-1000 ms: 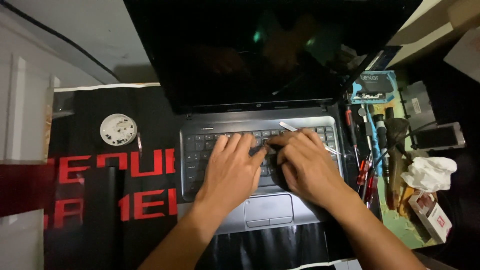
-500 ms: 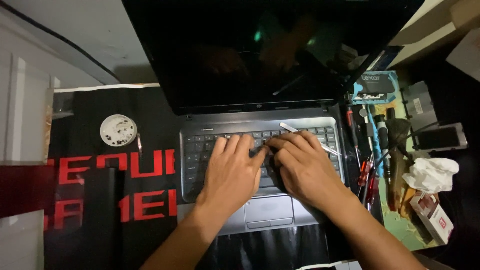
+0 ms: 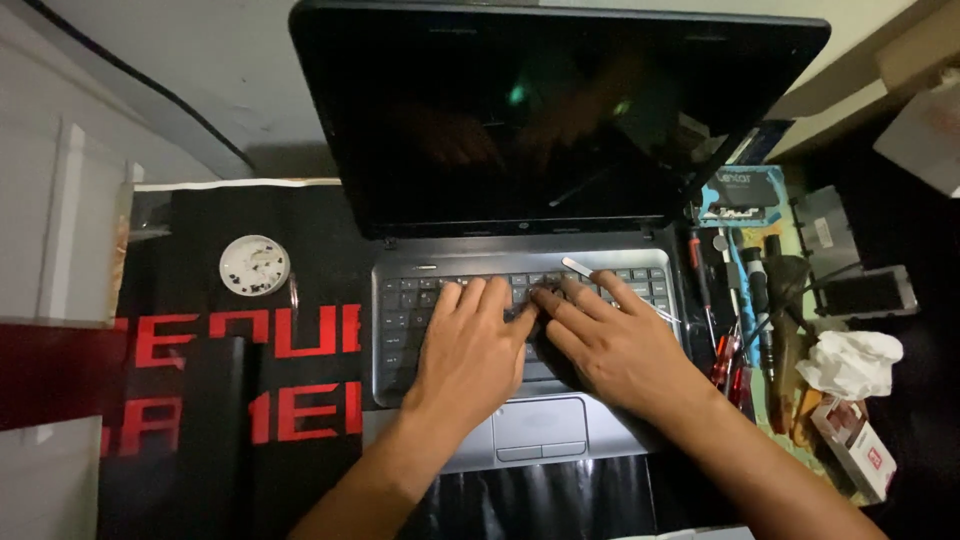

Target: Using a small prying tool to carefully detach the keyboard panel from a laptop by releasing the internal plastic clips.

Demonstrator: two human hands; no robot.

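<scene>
An open grey laptop (image 3: pixel 520 440) with a dark screen (image 3: pixel 540 120) sits in front of me. Both hands lie flat on its keyboard (image 3: pixel 400 300). My left hand (image 3: pixel 470 350) covers the middle keys with its fingers slightly apart. My right hand (image 3: pixel 610 345) rests beside it, and its fingertips meet the left fingertips near the keyboard's centre. A thin silver metal tool (image 3: pixel 580 266) lies slanted across the upper right keys and runs under my right fingers. Neither hand is closed around anything.
The laptop stands on a black mat with red lettering (image 3: pixel 300 340). A small round white dish (image 3: pixel 254 265) lies to the left. Right of the laptop are screwdrivers (image 3: pixel 725 350), a crumpled white tissue (image 3: pixel 850 362), a small box (image 3: pixel 855 450) and a blue package (image 3: pixel 742 192).
My right fingers have crept slightly left towards the left fingertips. Both hands stay pressed on the keyboard, and the metal tool has not moved.
</scene>
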